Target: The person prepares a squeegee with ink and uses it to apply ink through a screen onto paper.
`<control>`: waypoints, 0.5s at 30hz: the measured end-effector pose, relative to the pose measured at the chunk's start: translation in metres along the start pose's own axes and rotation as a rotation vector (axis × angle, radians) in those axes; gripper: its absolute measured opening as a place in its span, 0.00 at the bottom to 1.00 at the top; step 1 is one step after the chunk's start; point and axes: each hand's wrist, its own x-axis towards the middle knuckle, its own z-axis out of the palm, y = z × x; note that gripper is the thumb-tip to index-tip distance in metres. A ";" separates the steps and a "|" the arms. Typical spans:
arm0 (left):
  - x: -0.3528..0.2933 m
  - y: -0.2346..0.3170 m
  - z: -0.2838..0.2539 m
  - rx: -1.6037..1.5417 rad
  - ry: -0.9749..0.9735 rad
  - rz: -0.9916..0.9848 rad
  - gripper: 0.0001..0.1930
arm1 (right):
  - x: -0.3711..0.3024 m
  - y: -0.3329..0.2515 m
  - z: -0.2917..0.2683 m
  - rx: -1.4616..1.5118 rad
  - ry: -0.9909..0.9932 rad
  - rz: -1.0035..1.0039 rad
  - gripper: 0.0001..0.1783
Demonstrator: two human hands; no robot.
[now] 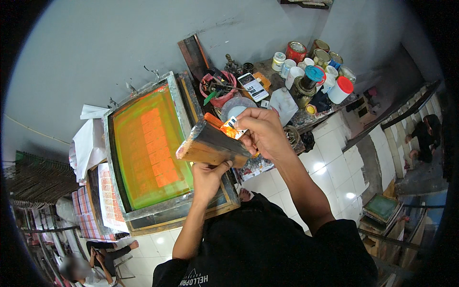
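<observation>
Brown wooden squeegee (210, 145): tilted at the centre of my feed, its long axis running from 10 to 4 o'clock, an orange blade (213, 120) along the far edge.
Left hand (209, 181): closed on the squeegee's lower edge, thumb on the near face; from here the board lies at 12 o'clock.
Right hand (263, 131): fingertips pinching a small, orange-smeared white card (232, 128); the board lies towards 8 o'clock, and this is the hand nearer the blade.
Card and blade: side by side; I cannot tell if they touch.
Grey-framed green and orange mesh screen (155, 148): at 9 o'clock from the squeegee.
Paint-spattered counter (316, 114): towards 2 o'clock, crowded with cans and jars (296, 49).
</observation>
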 end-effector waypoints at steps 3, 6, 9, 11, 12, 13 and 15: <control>-0.001 -0.005 0.004 0.055 0.005 0.047 0.08 | -0.003 -0.007 0.005 -0.003 0.011 -0.003 0.05; -0.001 -0.006 0.005 0.080 0.011 0.041 0.08 | -0.009 -0.014 0.008 -0.022 0.033 -0.008 0.05; 0.000 -0.007 0.006 0.119 0.006 0.083 0.08 | -0.015 -0.021 0.011 -0.031 0.047 -0.011 0.05; 0.000 -0.008 0.005 0.155 0.015 0.082 0.07 | -0.017 -0.026 0.013 -0.040 0.044 -0.027 0.05; -0.001 -0.008 0.005 0.172 0.018 0.081 0.07 | -0.017 -0.028 0.014 -0.048 0.039 -0.040 0.06; -0.001 -0.008 0.005 0.171 0.017 0.082 0.07 | -0.018 -0.030 0.015 -0.055 0.036 -0.052 0.06; -0.001 -0.007 0.005 0.169 0.013 0.083 0.08 | -0.021 -0.038 0.017 -0.060 0.046 -0.048 0.06</control>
